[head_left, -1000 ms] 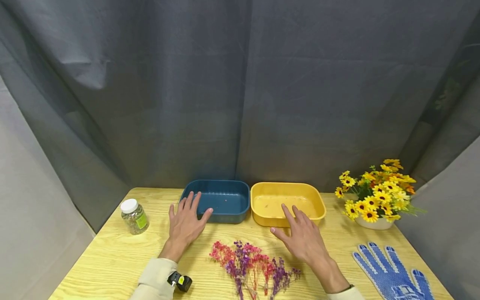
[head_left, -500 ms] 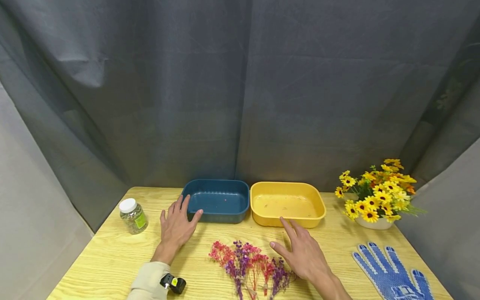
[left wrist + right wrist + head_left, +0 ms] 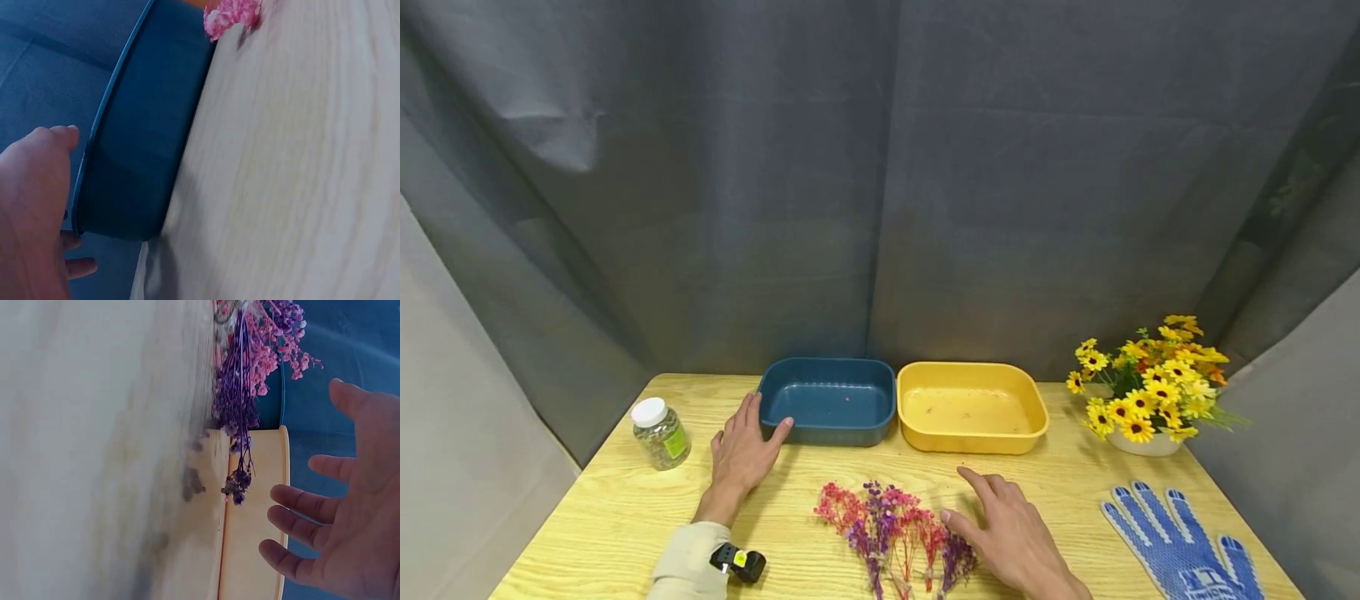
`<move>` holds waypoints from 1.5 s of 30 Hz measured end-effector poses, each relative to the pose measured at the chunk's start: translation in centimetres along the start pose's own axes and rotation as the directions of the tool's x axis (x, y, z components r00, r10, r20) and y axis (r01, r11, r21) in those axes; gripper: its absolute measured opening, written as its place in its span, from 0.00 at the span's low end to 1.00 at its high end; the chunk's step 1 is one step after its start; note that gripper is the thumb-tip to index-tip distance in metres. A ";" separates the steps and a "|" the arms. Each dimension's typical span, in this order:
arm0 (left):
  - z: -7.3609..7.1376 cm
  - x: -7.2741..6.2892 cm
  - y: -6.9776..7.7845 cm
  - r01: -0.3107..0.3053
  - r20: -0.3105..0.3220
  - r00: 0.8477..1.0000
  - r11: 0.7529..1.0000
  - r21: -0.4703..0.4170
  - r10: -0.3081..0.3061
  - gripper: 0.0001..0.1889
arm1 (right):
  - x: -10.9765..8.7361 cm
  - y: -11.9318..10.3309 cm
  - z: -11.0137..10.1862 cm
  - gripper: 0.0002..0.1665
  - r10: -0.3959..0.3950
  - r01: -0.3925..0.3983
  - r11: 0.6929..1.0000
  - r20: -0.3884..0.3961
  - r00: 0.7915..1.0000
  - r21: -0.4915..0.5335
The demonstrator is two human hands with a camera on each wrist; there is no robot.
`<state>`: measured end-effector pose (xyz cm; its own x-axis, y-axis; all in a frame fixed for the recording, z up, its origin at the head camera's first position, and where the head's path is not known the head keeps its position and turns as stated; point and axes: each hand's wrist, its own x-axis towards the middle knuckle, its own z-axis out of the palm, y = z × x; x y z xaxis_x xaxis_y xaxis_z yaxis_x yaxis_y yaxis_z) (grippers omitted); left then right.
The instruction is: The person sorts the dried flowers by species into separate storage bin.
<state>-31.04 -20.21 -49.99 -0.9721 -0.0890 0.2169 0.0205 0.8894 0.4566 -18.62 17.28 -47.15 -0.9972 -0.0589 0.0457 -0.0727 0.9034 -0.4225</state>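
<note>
My left hand (image 3: 741, 454) is beside the left front corner of a dark blue plastic tub (image 3: 842, 437), fingers spread and loosely bent. In the left wrist view its thumb (image 3: 62, 134) lies close to the rim of the tub. My right hand (image 3: 1011, 537) hovers over the table, fingers extended and holding nothing, just right of several dried flower sprigs. Those sprigs, pink (image 3: 841, 505) and purple (image 3: 875, 533), lie side by side at the front middle. In the right wrist view the purple sprigs (image 3: 237, 400) appear beyond the fingers, in front of the yellow tub (image 3: 970, 442).
A clear jar (image 3: 662, 442) with a white lid stands at the left. Yellow artificial flowers (image 3: 1150, 392) in a white pot (image 3: 1146, 444) are at the back right. A blue and white glove (image 3: 1187, 542) lies front right. A grey curtain (image 3: 880, 183) hangs behind the table (image 3: 602, 533).
My left hand has moved left, from over the blue tub to its left corner. The right hand has drawn back from the yellow tub toward the front. Tubs and sprigs have stayed put.
</note>
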 end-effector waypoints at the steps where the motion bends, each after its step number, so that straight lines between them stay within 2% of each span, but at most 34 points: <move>1: 0.0 0.0 -0.1 0.006 0.011 1.000 1.000 -0.005 -0.006 0.48 | -0.1 0.0 0.0 0.52 0.003 -0.003 1.000 0.006 1.000 0.001; 4: 0.1 0.0 -0.3 0.021 0.035 0.999 1.000 -0.022 -0.020 0.49 | -0.4 0.0 0.0 0.50 0.011 -0.011 1.000 0.023 1.000 -0.006; 10: 0.5 -0.1 -0.5 0.035 0.052 0.998 0.999 -0.040 -0.033 0.51 | -1.1 -0.2 0.1 0.38 0.020 -0.019 1.000 0.052 0.998 -0.008; 15: 0.6 -0.4 -0.6 0.062 0.062 0.996 0.995 -0.077 -0.057 0.52 | -1.8 0.0 0.3 0.26 -0.019 0.017 1.000 0.079 0.997 0.026; 19: 0.7 -0.5 -0.6 0.091 0.079 0.993 0.989 -0.117 -0.082 0.53 | -2.2 0.4 0.5 0.19 -0.064 0.051 0.993 0.130 0.989 0.107; 25: 1.0 -0.7 -0.8 0.116 0.104 0.989 0.981 -0.155 -0.100 0.53 | -2.6 1.0 0.9 0.13 -0.069 0.017 0.976 0.235 0.970 0.218; 31: 1.1 -0.9 -0.9 0.118 0.103 0.990 0.978 -0.170 -0.101 0.52 | -2.8 1.3 1.5 0.13 -0.121 0.058 0.965 0.242 0.963 0.254; 34: 1.0 -0.9 -0.9 0.112 0.096 0.991 0.979 -0.172 -0.097 0.51 | -2.8 1.2 1.7 0.14 -0.121 0.058 0.966 0.245 0.962 0.250; 38: 1.1 -0.8 -0.7 0.109 0.095 0.991 0.978 -0.176 -0.093 0.51 | -2.6 0.8 1.6 0.17 -0.068 0.011 0.975 0.247 0.967 0.223; 45: 1.3 -0.7 -0.5 0.119 0.102 0.990 0.976 -0.185 -0.101 0.50 | -2.3 0.3 1.7 0.29 0.039 -0.065 0.992 0.226 0.973 0.108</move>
<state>-30.68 -20.00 -51.44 -0.9880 -0.1318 0.0802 -0.0521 0.7743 0.6306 -16.40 16.99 -48.95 -0.9772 -0.1182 -0.1765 -0.0094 0.8543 -0.5198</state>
